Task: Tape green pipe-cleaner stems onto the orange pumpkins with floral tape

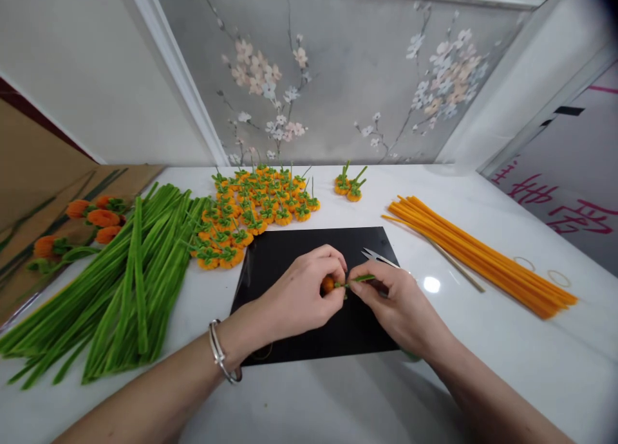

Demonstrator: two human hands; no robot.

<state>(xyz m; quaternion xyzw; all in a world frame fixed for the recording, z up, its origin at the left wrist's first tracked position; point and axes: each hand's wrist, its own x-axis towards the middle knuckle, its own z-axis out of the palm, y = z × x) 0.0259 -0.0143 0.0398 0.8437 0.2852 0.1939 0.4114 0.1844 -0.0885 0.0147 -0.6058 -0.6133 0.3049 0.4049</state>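
Over the black mat (284, 257), my left hand (309, 289) is closed round a small orange pumpkin piece (328, 284), mostly hidden by the fingers. Close beside it on the right, my right hand (396, 299) pinches a green fuzzy stem (361, 278) where it meets the orange piece. The fingertips of both hands nearly touch. Scissors (379, 257) show their blades behind my right hand; their handles are largely hidden under it.
Green fuzzy stems (140, 270) lie in a heap at left, beside orange flowers (102, 218). Several small pumpkins (255, 203) cluster behind the mat, with more pumpkins (354, 192) further right. Orange fuzzy stems (483, 254) and a thin stick (458, 267) lie at right.
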